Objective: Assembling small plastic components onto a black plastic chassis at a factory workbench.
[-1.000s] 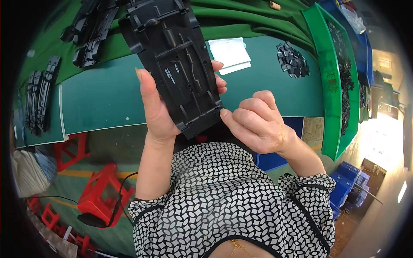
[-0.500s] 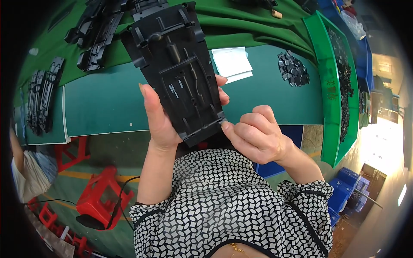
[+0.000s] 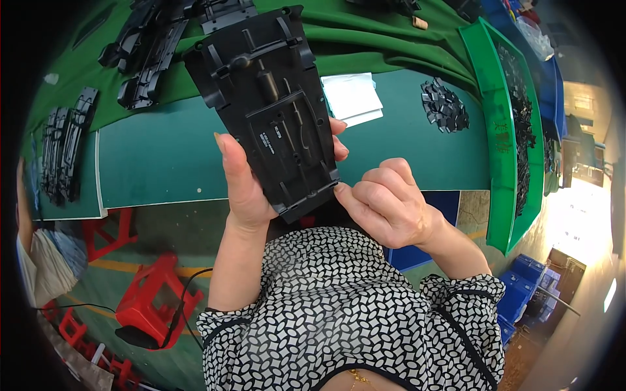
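My left hand (image 3: 244,189) is closed around a black moulded plastic toy car chassis (image 3: 277,124), tilted above the table's front edge. Its thumb lies along the left side, and fingertips show past the right side. Raised pipe-like shapes and small pale print cover the face toward me. At the chassis's lower right corner, my right hand (image 3: 388,205) is closed, thumb and forefinger pinched against the edge. Whether a small piece sits between those fingertips is hidden. Behind the chassis, a white paper stack (image 3: 352,98) lies on the green tabletop (image 3: 398,153).
Small black pieces (image 3: 445,105) lie in a pile at the right, beside a green bin (image 3: 499,143) holding more. Long black parts (image 3: 65,146) and further chassis (image 3: 147,58) lie at the left. Red stools (image 3: 153,300) stand below. Another person's arm (image 3: 25,221) shows far left.
The chassis has turned very slightly in my left hand, its top edge shifting a little right. My right hand stays pinched at the same corner, with only a tiny shift of the fingers.
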The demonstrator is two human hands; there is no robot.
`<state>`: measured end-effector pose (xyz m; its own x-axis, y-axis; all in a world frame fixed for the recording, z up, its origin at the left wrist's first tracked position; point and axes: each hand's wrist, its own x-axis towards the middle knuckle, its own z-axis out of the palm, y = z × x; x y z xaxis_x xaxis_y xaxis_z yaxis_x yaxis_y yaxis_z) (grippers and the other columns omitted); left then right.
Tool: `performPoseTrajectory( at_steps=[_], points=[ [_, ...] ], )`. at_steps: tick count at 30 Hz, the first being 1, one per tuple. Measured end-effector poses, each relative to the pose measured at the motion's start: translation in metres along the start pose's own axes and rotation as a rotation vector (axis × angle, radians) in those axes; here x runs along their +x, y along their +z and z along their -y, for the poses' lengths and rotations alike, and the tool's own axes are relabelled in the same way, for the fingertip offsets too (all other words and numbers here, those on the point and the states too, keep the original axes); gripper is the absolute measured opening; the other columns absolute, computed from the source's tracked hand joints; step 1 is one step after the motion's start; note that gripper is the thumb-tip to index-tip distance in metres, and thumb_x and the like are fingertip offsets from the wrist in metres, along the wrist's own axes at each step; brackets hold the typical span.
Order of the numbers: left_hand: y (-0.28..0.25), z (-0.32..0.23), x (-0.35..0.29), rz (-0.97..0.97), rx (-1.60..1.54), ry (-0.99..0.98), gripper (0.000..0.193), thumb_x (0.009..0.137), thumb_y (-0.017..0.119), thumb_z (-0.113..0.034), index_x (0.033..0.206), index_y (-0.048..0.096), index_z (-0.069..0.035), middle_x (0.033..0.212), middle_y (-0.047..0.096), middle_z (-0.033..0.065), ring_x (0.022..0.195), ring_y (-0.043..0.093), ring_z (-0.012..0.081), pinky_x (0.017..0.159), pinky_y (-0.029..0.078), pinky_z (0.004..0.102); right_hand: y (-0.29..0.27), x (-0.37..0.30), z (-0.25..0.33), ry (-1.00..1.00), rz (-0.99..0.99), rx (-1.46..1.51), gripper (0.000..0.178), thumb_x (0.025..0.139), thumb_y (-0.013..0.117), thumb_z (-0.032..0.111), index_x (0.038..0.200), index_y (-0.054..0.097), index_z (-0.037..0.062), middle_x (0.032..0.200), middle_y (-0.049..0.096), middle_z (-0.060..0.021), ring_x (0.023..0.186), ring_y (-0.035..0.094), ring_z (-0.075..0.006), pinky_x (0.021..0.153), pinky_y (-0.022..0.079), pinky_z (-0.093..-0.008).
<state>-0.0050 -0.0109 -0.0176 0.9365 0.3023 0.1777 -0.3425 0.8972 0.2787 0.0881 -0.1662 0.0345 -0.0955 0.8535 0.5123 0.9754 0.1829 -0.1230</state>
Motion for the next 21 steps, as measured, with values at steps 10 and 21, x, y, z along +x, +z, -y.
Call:
performPoseTrajectory(
  at_steps=[10, 21],
  points=[
    [-0.004, -0.003, 0.000, 0.010, 0.100, 0.075, 0.094, 0.078, 0.029, -0.079, 0.129, 0.039, 0.000, 0.119, 0.051, 0.0205, 0.098, 0.057, 0.0301, 0.087, 0.045, 0.0511, -0.004, -0.014, 0.005, 0.184, -0.064, 0.067, 0.038, 0.061, 0.067, 0.007, 0.098, 0.064, 0.0016, 0.085, 0.052, -0.0035, 0.075, 0.053, -0.0172, 0.067, 0.040, -0.0297],
    [-0.001, 0.003, 0.003, 0.111, 0.222, 0.120, 0.092, 0.075, 0.030, -0.081, 0.129, 0.042, -0.008, 0.115, 0.053, 0.0180, 0.094, 0.055, 0.0306, 0.087, 0.044, 0.0529, 0.003, -0.015, 0.035, 1.299, -0.147, 1.233, 0.017, 0.088, 0.059, 0.014, 0.085, 0.062, -0.0027, 0.067, 0.055, 0.0020, 0.060, 0.047, -0.0023, 0.051, 0.037, -0.0174]
  ],
)
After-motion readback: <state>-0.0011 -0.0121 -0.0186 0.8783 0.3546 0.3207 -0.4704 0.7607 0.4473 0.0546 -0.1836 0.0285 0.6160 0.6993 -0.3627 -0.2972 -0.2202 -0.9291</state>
